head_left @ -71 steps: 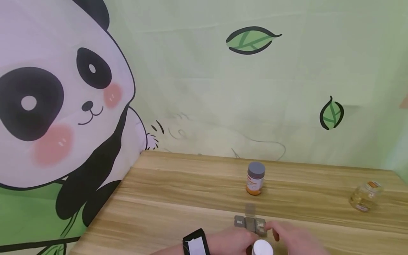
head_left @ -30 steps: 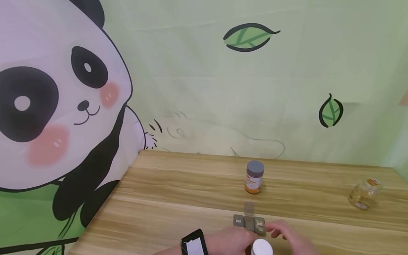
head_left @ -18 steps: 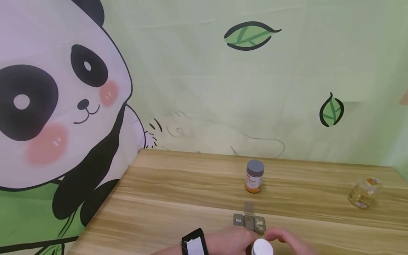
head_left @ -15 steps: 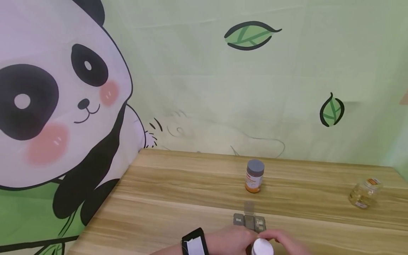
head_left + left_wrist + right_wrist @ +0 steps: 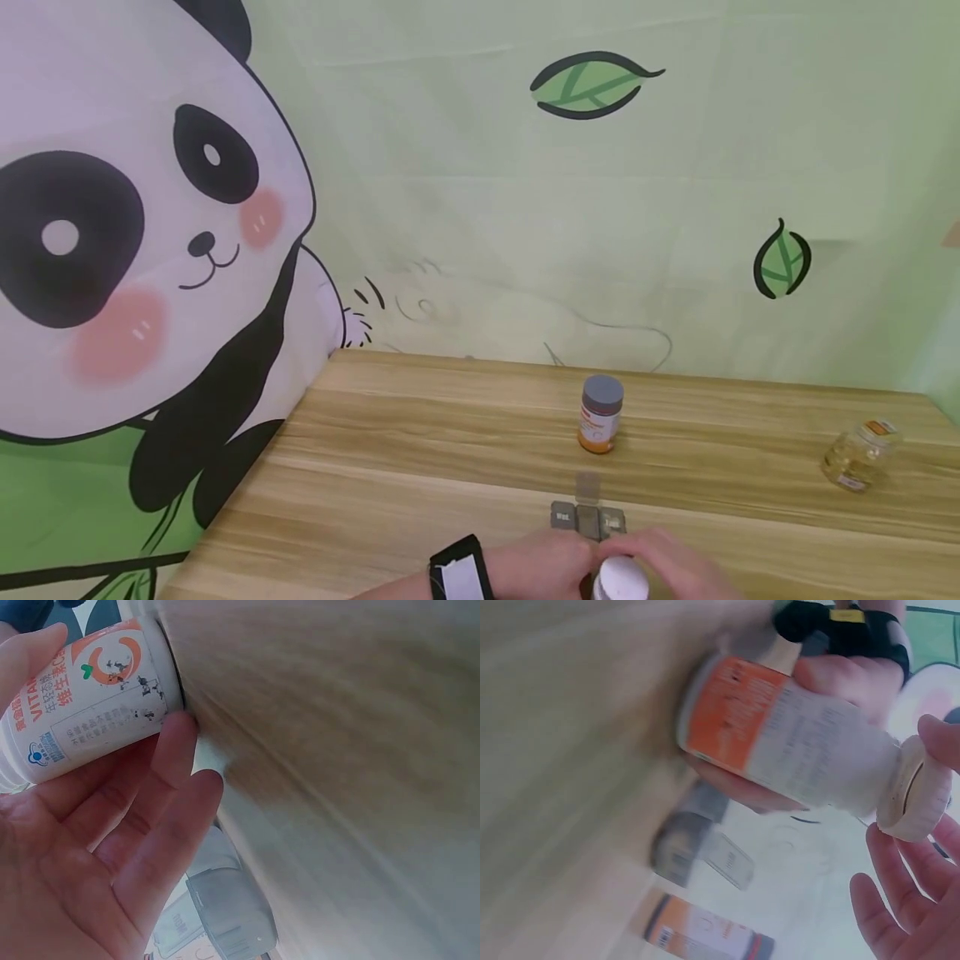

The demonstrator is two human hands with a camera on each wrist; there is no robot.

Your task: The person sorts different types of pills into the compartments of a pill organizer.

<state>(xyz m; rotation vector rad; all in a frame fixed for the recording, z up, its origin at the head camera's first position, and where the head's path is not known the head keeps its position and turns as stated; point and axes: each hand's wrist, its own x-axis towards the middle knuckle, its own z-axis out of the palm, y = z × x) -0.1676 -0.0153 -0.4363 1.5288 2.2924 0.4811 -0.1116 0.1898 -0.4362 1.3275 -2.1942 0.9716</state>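
White bottle (image 5: 802,742), orange-printed label, stands approx. upright on tabletop (image 5: 405,450), encircled by L fingers. L hand (image 5: 536,562) holds body, thumb one side, fingers opp.; little finger appears clear of the wall.

Grey-lidded bottle (image 5: 600,415) stands upright, well beyond L fingers, untouched.

Pill organiser (image 5: 588,522) lies just past L knuckles, partly hidden; contact w/ hand can't be confirmed. One lid (image 5: 588,487) up, on side away from fingers.

Cap (image 5: 911,787) sits at bottle top, between R thumb and fingertips. R hand (image 5: 675,562) holds it by opp. edges; pressure can't tell, nor whether thread is loose.

Risks, in inspector's judgement: (1) R fingertips slip, cause: shallow rim contact. (2) Bottle spins w/ cap, cause: slack L grip. (3) Bottle tips and spills, cause: sideways pull. (4) Organiser gets knocked, cause: L knuckles v. close.
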